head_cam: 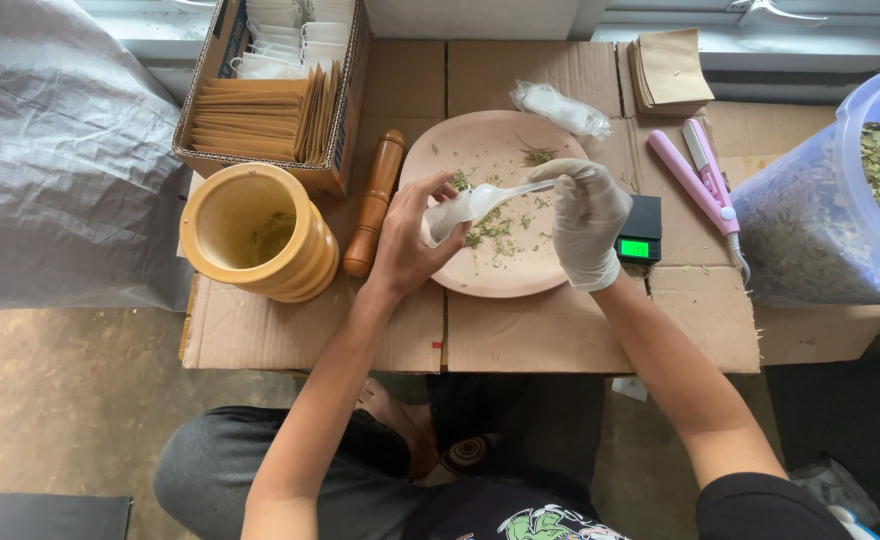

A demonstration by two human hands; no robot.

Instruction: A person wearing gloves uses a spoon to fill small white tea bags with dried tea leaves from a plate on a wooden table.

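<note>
While you sat over the cardboard-covered counter (560,330), your bare left hand (407,245) pinched a small white sachet (443,218) by its edge, mouth tilted up over the pink plate (480,150) so spills landed there. Your gloved right hand (585,222) was closed around the handle of a white plastic spoon (490,197), its bowl resting at the sachet's opening — loaded with dried green herb, it seemed. A wooden mortar (255,230) and pestle (374,200) stood to the left, within reach; a small scale (640,232) sat just beside the plate's right rim.
</note>
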